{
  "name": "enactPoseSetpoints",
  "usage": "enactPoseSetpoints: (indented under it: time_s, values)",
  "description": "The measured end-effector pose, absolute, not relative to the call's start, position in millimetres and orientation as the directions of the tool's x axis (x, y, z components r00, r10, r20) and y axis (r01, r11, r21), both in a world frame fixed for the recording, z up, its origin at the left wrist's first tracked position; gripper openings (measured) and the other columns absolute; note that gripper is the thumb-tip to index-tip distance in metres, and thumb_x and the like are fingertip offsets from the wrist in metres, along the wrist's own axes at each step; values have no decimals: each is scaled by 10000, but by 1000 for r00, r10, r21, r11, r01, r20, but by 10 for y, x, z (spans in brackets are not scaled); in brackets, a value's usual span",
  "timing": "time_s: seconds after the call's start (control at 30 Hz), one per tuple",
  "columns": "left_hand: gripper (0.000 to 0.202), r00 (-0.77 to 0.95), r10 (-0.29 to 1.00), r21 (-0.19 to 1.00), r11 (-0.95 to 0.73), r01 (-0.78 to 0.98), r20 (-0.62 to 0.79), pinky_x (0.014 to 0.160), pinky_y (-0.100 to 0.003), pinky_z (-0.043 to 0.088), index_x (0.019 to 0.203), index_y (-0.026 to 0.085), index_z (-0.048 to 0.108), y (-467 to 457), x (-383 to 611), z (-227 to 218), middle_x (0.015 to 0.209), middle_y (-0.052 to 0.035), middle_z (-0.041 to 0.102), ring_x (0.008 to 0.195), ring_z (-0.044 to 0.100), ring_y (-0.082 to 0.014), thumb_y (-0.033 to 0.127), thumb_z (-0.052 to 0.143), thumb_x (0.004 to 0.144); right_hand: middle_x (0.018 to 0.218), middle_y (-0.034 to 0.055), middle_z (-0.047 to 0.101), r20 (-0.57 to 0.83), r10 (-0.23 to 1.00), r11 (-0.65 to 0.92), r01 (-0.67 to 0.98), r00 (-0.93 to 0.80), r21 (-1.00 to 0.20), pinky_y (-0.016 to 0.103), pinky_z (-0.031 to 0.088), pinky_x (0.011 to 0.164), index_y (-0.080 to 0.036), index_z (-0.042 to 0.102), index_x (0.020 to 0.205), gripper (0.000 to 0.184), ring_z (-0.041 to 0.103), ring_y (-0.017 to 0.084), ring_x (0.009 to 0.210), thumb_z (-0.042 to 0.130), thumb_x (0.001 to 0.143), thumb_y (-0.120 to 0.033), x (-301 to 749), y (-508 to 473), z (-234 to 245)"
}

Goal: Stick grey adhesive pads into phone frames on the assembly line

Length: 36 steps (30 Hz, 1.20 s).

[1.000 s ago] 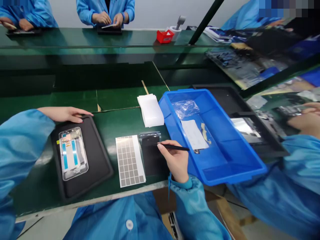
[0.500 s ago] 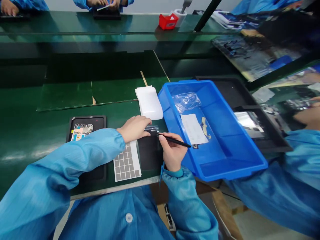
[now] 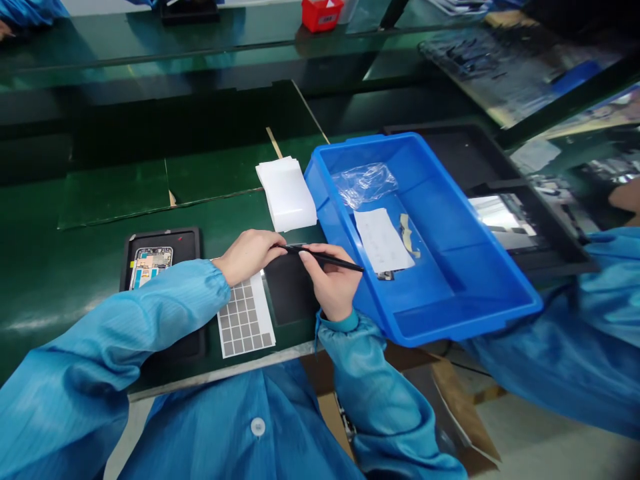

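Note:
My right hand (image 3: 330, 280) is closed round black tweezers (image 3: 325, 257), which point left over a black sheet (image 3: 287, 293) on the green table. My left hand (image 3: 250, 253) has reached across with fingers curled, its fingertips meeting the tweezer tips at the sheet's top edge. What lies between those fingertips is too small to name. A white sheet of grey square stickers (image 3: 245, 321) lies just under my left wrist. At the left, a black tray (image 3: 187, 243) holds a phone frame (image 3: 149, 261), partly hidden by my sleeve.
A stack of white pads (image 3: 286, 193) lies behind my hands. A blue bin (image 3: 450, 293) on the right holds a plastic bag, a white slip and scraps. A co-worker's blue sleeve (image 3: 575, 333) is at the right beside black trays (image 3: 540, 227). A red box (image 3: 320, 13) stands far back.
My left hand left the black tray and crossed to the black sheet, meeting the tweezers. The tweezers turned to point left. The view tipped downward.

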<state>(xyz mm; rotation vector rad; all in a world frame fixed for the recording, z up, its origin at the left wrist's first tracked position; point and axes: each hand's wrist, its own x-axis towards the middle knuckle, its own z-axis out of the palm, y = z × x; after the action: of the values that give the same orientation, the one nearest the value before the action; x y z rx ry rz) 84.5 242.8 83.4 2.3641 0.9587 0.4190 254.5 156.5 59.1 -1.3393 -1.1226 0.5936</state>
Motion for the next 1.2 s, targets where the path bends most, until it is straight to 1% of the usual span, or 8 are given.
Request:
enactPoseSetpoints:
  time_s: [0.5, 0.83, 0.9, 1.0, 1.03, 1.1, 1.13, 1.2]
  values:
    - [126, 692, 717, 595, -592, 544, 82, 775, -274, 502, 960, 182, 718, 2394, 855, 858, 962, -32, 742, 866, 687, -195, 241, 607, 951, 880, 39, 740, 299, 874, 214, 249, 382, -944, 393, 596, 831, -224, 727, 851, 96, 711, 217, 849, 793, 788, -252, 2552, 1595, 614]
    - [141, 693, 720, 595, -576, 561, 45, 790, -291, 509, 971, 178, 708, 2404, 913, 803, 961, -42, 734, 891, 686, -210, 247, 585, 962, 808, 29, 739, 312, 837, 221, 244, 450, -944, 365, 594, 762, -201, 729, 799, 117, 713, 203, 772, 820, 748, -255, 2557, 1608, 589]
    - [159, 686, 726, 569, -581, 582, 40, 836, -317, 518, 1048, 160, 686, 2399, 911, 840, 1015, -65, 724, 949, 677, -233, 262, 627, 941, 799, 29, 741, 286, 838, 198, 229, 465, -953, 364, 587, 762, -196, 729, 796, 129, 715, 202, 762, 826, 742, -262, 2558, 1595, 610]
    - [413, 654, 744, 501, -621, 603, 136, 963, -373, 498, 1243, 133, 591, 2388, 643, 996, 1201, -119, 662, 1100, 627, -266, 309, 707, 888, 773, 23, 732, 245, 826, 146, 226, 508, -963, 337, 568, 701, -186, 729, 792, 174, 695, 187, 709, 847, 718, -290, 2569, 1554, 636]
    - [449, 625, 762, 477, -619, 623, 171, 985, -380, 488, 1277, 134, 564, 2374, 453, 1068, 1229, -123, 645, 1120, 615, -263, 308, 704, 887, 766, 21, 726, 235, 817, 126, 234, 527, -964, 330, 559, 685, -182, 728, 786, 193, 683, 181, 693, 855, 708, -305, 2573, 1537, 641]
    - [406, 503, 842, 444, -534, 719, 196, 961, -369, 495, 1279, 156, 555, 2303, -62, 1214, 1176, -99, 656, 1070, 627, -239, 283, 654, 907, 751, 14, 711, 204, 807, 76, 246, 554, -966, 328, 544, 668, -177, 728, 785, 238, 663, 175, 671, 879, 678, -326, 2568, 1505, 654]
    - [375, 389, 902, 432, -432, 792, 188, 913, -355, 507, 1265, 169, 560, 2239, -364, 1277, 1097, -75, 673, 999, 642, -222, 277, 627, 912, 751, 13, 708, 179, 812, 49, 241, 556, -969, 326, 537, 660, -177, 729, 792, 247, 657, 173, 662, 882, 677, -332, 2553, 1489, 665]
    - [425, 82, 990, 410, -124, 904, 119, 794, -330, 511, 1288, 185, 528, 2052, -969, 1347, 958, -32, 674, 850, 649, -202, 341, 613, 902, 752, 13, 704, 137, 835, 4, 242, 533, -970, 316, 523, 634, -181, 729, 806, 249, 649, 170, 648, 881, 686, -337, 2485, 1467, 712]
